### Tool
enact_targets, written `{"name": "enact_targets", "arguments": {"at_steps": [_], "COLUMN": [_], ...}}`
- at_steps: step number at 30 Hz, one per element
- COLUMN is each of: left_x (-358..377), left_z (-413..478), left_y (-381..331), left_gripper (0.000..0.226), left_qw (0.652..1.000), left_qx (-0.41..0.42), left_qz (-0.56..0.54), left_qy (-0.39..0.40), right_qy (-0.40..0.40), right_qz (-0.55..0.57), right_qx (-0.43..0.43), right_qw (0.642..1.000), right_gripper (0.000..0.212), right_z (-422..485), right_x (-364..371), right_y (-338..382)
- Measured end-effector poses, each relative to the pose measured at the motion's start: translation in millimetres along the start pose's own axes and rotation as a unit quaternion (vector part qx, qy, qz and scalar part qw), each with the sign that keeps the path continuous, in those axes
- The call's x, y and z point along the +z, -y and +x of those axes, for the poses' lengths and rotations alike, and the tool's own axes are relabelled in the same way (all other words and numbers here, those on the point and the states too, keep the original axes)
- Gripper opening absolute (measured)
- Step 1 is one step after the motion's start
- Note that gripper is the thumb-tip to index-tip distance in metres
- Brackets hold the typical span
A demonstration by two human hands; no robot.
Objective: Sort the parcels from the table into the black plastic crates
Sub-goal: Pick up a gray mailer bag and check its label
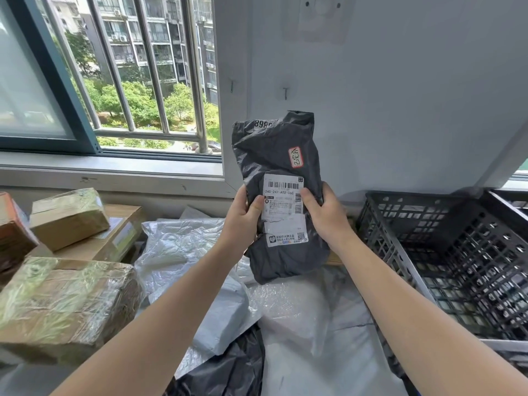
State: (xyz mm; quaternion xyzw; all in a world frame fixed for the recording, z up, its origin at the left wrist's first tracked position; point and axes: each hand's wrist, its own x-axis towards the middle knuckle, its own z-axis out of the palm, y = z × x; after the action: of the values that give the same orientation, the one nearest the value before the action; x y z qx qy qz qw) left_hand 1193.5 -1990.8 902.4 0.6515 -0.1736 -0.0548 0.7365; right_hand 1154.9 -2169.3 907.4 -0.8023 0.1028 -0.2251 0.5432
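I hold a dark grey plastic parcel (278, 155) upright in front of the wall, its white shipping label facing me. My left hand (243, 215) grips its left edge with the thumb on the label. My right hand (324, 212) grips its right edge, thumb on the label too. A black plastic crate (428, 224) stands tilted at the right, its inside bare. A second black crate (511, 200) shows behind it at the far right edge. Below the held parcel lie white and clear plastic parcels (300, 315) and a black bag (228, 370).
Several taped cardboard boxes (65, 304) are stacked on the left of the table, one (68, 218) on top of a flat carton. A barred window (128, 81) and its sill run along the back left. A white wall stands behind the parcel.
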Motion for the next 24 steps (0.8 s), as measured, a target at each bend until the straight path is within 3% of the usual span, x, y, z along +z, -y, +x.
{"name": "enact_targets", "arguments": {"at_steps": [7,18,24], "left_x": [-5,-12,-5], "left_z": [4,16,23], "left_y": [-1,6,16], "left_gripper": [0.025,0.027,0.046], "left_qw": [1.000,0.999,0.995], "left_qx": [-0.011,-0.043,-0.078], "left_qz": [-0.002,0.016,0.056], "left_qy": [0.017,0.001,-0.024], "right_qy": [0.000,-0.030,-0.052], "right_qz": [-0.013,-0.071,-0.181], "right_qx": [-0.012,-0.048,-0.023], "right_qw": [1.000,0.996,0.982], "right_gripper": [0.011,0.054,0.073], "right_z": [5,-1,-18], "right_x": [2,13,10], "right_y": [-1,-1,1]}}
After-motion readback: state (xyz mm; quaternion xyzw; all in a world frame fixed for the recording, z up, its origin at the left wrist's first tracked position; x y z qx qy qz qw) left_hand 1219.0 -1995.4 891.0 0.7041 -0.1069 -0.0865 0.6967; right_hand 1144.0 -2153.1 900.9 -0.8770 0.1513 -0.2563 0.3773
